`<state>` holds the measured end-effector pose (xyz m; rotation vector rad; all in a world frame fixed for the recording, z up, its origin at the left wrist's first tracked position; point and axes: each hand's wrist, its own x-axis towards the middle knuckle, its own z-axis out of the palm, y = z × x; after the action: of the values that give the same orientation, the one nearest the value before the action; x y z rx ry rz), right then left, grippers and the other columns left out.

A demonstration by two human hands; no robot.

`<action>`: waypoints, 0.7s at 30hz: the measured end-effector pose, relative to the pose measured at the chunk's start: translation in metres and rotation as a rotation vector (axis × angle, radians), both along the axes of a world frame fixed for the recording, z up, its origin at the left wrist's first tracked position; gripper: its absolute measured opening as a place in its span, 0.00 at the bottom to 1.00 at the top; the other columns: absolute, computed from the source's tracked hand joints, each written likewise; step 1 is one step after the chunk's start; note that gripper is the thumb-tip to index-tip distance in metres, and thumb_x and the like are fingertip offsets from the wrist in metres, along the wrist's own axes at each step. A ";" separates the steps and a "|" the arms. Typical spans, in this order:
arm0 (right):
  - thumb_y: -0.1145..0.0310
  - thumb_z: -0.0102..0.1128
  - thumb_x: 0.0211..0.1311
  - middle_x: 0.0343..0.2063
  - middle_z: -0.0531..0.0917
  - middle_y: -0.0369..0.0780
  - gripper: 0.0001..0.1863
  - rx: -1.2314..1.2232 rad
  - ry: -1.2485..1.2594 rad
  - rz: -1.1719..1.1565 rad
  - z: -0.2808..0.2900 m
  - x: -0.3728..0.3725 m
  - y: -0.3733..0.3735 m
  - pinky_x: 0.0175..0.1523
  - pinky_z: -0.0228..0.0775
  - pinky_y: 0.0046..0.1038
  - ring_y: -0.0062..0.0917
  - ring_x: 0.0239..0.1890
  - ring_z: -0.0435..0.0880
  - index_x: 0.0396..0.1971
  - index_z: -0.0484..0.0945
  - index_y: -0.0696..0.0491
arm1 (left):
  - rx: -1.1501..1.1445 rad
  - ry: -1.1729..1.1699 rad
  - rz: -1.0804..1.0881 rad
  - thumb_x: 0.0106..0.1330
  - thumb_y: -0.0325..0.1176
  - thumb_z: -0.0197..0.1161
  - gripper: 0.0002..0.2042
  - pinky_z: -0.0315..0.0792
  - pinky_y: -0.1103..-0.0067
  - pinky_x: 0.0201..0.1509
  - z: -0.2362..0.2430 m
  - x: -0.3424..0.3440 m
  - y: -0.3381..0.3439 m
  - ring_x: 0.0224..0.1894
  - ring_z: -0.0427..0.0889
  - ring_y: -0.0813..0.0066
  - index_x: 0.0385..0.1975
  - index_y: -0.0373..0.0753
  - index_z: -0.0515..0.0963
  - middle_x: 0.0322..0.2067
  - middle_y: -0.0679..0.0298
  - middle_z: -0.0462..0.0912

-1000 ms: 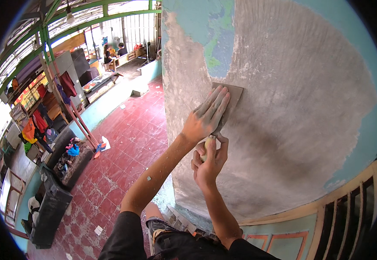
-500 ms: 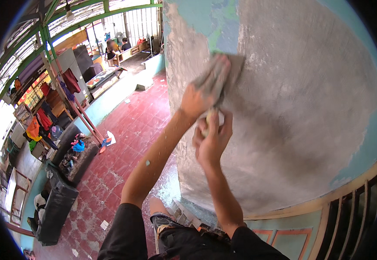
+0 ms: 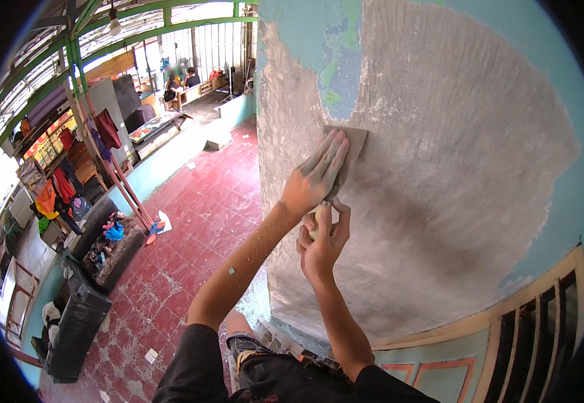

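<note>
A wide flat scraper (image 3: pixel 357 140) with a grey metal blade lies against the bare grey patch of the wall (image 3: pixel 466 127). Its blade tip sits just under a strip of peeling blue and green paint (image 3: pixel 342 74). My left hand (image 3: pixel 314 176) is laid over the blade, fingers stretched out flat and pressing it, with grey dust on them. Below it, my right hand (image 3: pixel 322 250) is closed round the scraper's pale handle (image 3: pixel 316 223), which its fingers partly cover. Much of the blade is hidden by my left hand.
A red tiled floor (image 3: pixel 191 201) with pale debris lies far below on the left. Dark sofas (image 3: pixel 80 336) stand beyond it, near pink poles (image 3: pixel 120 174). Lower right is a barred wooden frame (image 3: pixel 533 336). Two people (image 3: pixel 183 80) are far off at the back.
Both hands and the scraper have moved down the wall, uncovering more of the blue and green paint above. The left hand and blade, blurred before, now show sharply. My view has shifted slightly.
</note>
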<state>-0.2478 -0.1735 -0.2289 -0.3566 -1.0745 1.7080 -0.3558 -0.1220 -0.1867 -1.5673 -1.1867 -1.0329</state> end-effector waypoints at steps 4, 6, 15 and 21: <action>0.55 0.49 0.73 0.21 0.70 0.33 0.14 -0.012 0.036 -0.003 0.000 -0.003 -0.003 0.14 0.45 0.15 0.11 0.13 0.60 0.48 0.63 0.46 | -0.002 0.031 0.019 0.57 0.25 0.61 0.26 0.78 0.75 0.55 0.003 -0.003 -0.003 0.62 0.73 0.60 0.59 0.29 0.69 0.60 0.52 0.72; 0.55 0.49 0.72 0.21 0.70 0.33 0.14 0.006 0.060 -0.001 0.014 -0.010 -0.004 0.14 0.44 0.15 0.10 0.13 0.60 0.48 0.64 0.46 | 0.016 0.037 0.012 0.57 0.25 0.61 0.27 0.78 0.76 0.55 0.016 -0.008 -0.001 0.63 0.72 0.60 0.59 0.30 0.69 0.60 0.53 0.72; 0.54 0.50 0.72 0.20 0.70 0.32 0.14 0.136 0.113 0.055 0.067 -0.042 0.015 0.14 0.43 0.15 0.10 0.13 0.59 0.48 0.64 0.46 | 0.128 0.065 0.051 0.57 0.24 0.60 0.27 0.79 0.78 0.51 0.078 -0.037 0.006 0.63 0.72 0.62 0.60 0.31 0.68 0.61 0.53 0.72; 0.54 0.49 0.72 0.20 0.69 0.32 0.14 -0.026 0.037 -0.013 0.004 -0.004 0.001 0.14 0.43 0.15 0.10 0.12 0.59 0.48 0.63 0.45 | -0.016 0.071 0.018 0.57 0.25 0.61 0.26 0.76 0.76 0.57 0.012 -0.001 -0.002 0.63 0.72 0.60 0.59 0.29 0.69 0.60 0.52 0.72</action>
<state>-0.2514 -0.1724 -0.2249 -0.3461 -1.0216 1.7122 -0.3570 -0.1237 -0.1745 -1.5897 -1.1610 -0.9510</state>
